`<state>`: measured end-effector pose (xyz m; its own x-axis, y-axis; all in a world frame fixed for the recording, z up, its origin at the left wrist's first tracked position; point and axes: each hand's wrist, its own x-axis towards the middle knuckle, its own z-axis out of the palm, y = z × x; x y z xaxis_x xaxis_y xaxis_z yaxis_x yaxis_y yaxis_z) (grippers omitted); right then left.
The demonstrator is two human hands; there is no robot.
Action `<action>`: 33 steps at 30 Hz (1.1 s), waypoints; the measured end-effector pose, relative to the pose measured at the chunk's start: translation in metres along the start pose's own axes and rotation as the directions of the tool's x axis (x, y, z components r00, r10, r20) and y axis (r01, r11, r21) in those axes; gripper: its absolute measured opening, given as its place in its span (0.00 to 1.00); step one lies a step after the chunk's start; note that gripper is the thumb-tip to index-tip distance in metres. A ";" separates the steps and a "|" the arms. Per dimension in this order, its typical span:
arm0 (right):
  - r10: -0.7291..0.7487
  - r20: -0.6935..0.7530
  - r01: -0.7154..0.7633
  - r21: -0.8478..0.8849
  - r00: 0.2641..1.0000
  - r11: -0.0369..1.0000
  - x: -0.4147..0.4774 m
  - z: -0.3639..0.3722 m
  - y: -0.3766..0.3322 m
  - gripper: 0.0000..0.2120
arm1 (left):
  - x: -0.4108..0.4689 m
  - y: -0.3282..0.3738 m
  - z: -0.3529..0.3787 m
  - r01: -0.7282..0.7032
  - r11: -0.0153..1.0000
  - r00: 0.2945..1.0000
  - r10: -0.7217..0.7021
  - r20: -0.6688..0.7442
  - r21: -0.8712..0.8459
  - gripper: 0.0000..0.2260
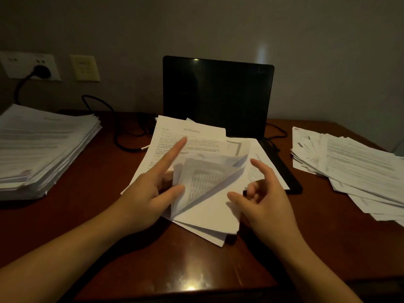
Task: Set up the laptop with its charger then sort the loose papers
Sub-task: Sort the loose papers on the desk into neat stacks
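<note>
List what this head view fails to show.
Head view:
- Laptop keyboard: covered by loose papers.
- Cable end at the laptop: behind the papers.
- Left stack text: blurred.
- Right pile: cut by the right edge.
- Left hand lower fingers: behind lifted sheets.

text: none legible | top sheet (190, 136) heading: Chinese, blurred

wooden desk (87, 171) | white wall socket (19, 64) | beige wall plate (85, 67)
</note>
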<state>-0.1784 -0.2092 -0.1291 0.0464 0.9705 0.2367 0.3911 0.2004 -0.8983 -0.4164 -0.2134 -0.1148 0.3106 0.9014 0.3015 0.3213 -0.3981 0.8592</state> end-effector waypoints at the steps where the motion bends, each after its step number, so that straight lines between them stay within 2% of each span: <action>1: -0.026 -0.025 0.026 -0.036 0.999 0.999 -0.001 0.000 0.000 0.34 | 0.000 0.002 0.000 0.002 0.999 1.000 -0.002 -0.009 -0.036 0.38; 3: 0.018 -0.025 -0.017 0.012 1.000 1.000 0.001 -0.002 -0.003 0.29 | 0.002 0.001 0.000 0.032 0.989 0.999 -0.033 -0.010 -0.143 0.40; 4: 0.100 -0.001 -0.099 0.128 0.995 0.987 0.004 -0.003 -0.004 0.27 | 0.003 0.001 0.000 0.057 0.982 0.998 -0.055 0.014 -0.178 0.39; 6: 0.267 0.103 -0.286 0.395 0.958 0.873 0.013 -0.008 -0.009 0.23 | 0.002 0.003 0.001 0.048 0.985 0.997 -0.036 0.074 -0.166 0.38; 7: 0.314 0.160 -0.353 0.468 0.936 0.810 0.016 -0.012 -0.011 0.22 | 0.001 0.004 0.002 0.037 0.991 0.994 -0.023 0.111 -0.128 0.36; 9: 0.343 0.228 -0.411 0.487 0.911 0.770 0.022 -0.017 -0.012 0.23 | -0.001 0.003 0.005 0.051 0.995 0.981 -0.035 0.189 -0.081 0.34; 13: 0.340 0.185 -0.384 0.325 0.922 0.864 0.024 -0.019 -0.007 0.16 | -0.001 0.006 0.007 0.110 0.989 0.963 -0.082 0.256 -0.097 0.31; 15: 0.345 0.182 -0.383 0.259 0.921 0.887 0.024 -0.022 -0.005 0.14 | 0.001 0.005 0.002 0.098 0.993 0.981 -0.085 0.172 -0.066 0.30; 17: 0.324 0.196 -0.366 0.241 0.926 0.899 0.024 -0.027 -0.003 0.14 | 0.006 0.003 -0.005 0.079 0.996 0.996 -0.077 -0.050 0.033 0.24; 19: 0.300 0.201 -0.345 0.250 0.932 0.905 0.023 -0.034 -0.003 0.15 | 0.009 -0.001 -0.013 0.133 0.991 0.964 -0.136 -0.229 -0.030 0.23; 23: 0.291 0.245 -0.364 0.345 0.925 0.865 0.022 -0.043 -0.008 0.13 | 0.013 -0.002 -0.023 0.206 0.975 0.882 -0.221 -0.416 -0.081 0.31; 26: 0.262 0.278 -0.359 0.395 0.924 0.846 0.025 -0.044 -0.017 0.12 | 0.019 0.006 -0.028 0.175 0.921 0.879 -0.305 -0.366 -0.347 0.28; 30: 0.188 0.245 -0.275 0.394 0.951 0.877 0.042 -0.043 -0.039 0.12 | 0.029 0.024 -0.035 0.159 0.880 0.901 -0.314 -0.298 -0.447 0.20; 33: 0.121 0.191 -0.189 0.395 0.974 0.899 0.064 -0.043 -0.061 0.12 | 0.042 0.043 -0.042 0.074 0.891 0.900 -0.253 -0.355 -0.448 0.14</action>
<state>-0.1596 -0.1649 -0.0434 -0.0827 0.9952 0.0515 -0.0206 0.0499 -0.9985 -0.4272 -0.1851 -0.0479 -0.1197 0.9723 0.2009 -0.0914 -0.2123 0.9729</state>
